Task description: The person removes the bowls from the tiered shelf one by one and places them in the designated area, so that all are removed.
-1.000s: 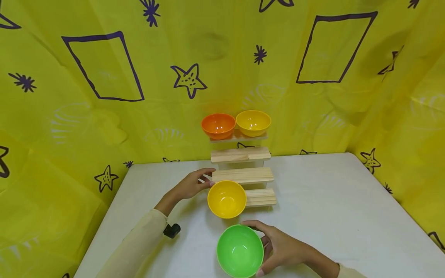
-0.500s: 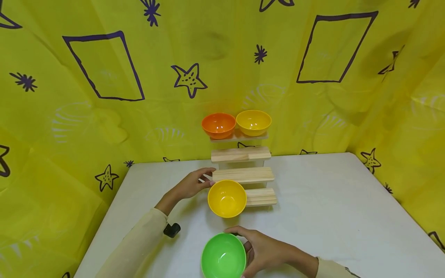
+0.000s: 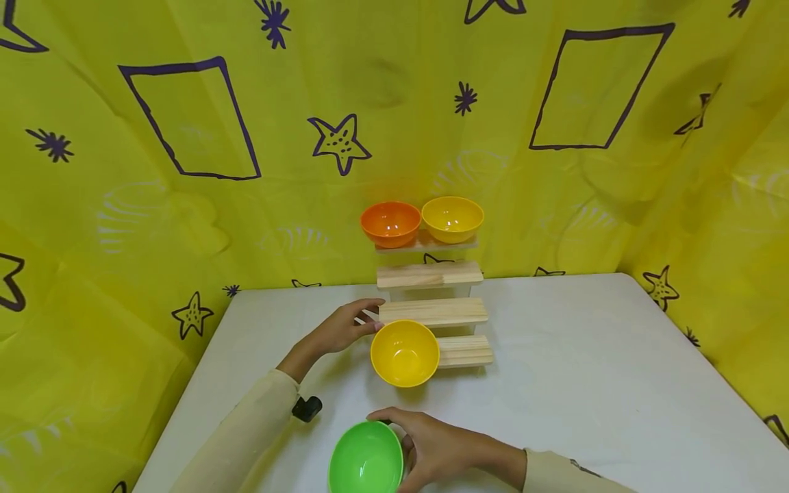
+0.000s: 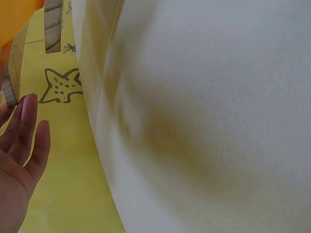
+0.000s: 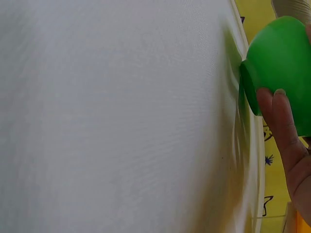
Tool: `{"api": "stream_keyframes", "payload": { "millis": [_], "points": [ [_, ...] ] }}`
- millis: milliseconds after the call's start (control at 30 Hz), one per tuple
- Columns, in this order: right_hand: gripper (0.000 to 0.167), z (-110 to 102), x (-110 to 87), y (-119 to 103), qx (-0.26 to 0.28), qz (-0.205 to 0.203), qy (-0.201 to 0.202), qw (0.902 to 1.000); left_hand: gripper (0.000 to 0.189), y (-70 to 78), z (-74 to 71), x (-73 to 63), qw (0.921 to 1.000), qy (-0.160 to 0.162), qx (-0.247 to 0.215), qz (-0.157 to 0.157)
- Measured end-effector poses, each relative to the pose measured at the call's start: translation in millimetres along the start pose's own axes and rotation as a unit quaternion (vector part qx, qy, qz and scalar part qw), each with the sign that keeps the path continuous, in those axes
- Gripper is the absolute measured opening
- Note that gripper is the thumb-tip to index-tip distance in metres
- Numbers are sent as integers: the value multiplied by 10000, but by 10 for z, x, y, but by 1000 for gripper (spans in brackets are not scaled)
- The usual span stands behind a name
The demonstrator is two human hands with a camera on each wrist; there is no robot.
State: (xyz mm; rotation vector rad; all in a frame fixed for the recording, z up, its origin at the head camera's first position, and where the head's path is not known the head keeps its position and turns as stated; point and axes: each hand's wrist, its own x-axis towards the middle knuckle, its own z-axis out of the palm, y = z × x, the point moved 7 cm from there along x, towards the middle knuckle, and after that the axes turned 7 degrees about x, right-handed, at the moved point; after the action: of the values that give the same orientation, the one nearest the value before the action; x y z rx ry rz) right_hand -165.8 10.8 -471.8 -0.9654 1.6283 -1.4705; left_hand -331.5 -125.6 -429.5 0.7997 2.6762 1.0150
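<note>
My right hand (image 3: 434,445) grips a green bowl (image 3: 366,460) by its right side near the front of the table, thumb at the near rim and index finger at the far rim. The right wrist view shows fingers along the bowl's outer wall (image 5: 282,63). My left hand (image 3: 342,327) pinches the left end of a step on a wooden tiered shelf (image 3: 434,311); the other fingers extend loosely in the left wrist view. Just right of that thumb, a yellow bowl (image 3: 405,354) sits on the lowest step's left part. An orange bowl (image 3: 391,224) and another yellow bowl (image 3: 453,220) share the top step.
The shelf stands on a white-covered table (image 3: 573,383), near its back edge. A yellow curtain (image 3: 277,226) with dark star drawings encloses the back and sides. A black wrist device (image 3: 307,409) sticks out from the left sleeve.
My right hand has carried the green bowl leftward and slightly toward the front edge, and the bowl now tilts more. My left hand stays at the shelf. The other bowls have not moved.
</note>
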Motion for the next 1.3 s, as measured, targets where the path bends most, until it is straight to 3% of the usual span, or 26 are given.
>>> {"api": "stream_keyframes", "payload": {
  "millis": [500,933,1300],
  "points": [
    [90,22,150,17,-387,165,312,9986,51,-9,0,18,9999,-39,130,68],
    [92,56,211,-44,-1508,-66,222,9883,55,-2,-11,17,9996,-255,114,90],
    [101,31,181,-15,-1444,190,335,9888,54,18,-19,19,9996,-244,69,122]
  ]
}}
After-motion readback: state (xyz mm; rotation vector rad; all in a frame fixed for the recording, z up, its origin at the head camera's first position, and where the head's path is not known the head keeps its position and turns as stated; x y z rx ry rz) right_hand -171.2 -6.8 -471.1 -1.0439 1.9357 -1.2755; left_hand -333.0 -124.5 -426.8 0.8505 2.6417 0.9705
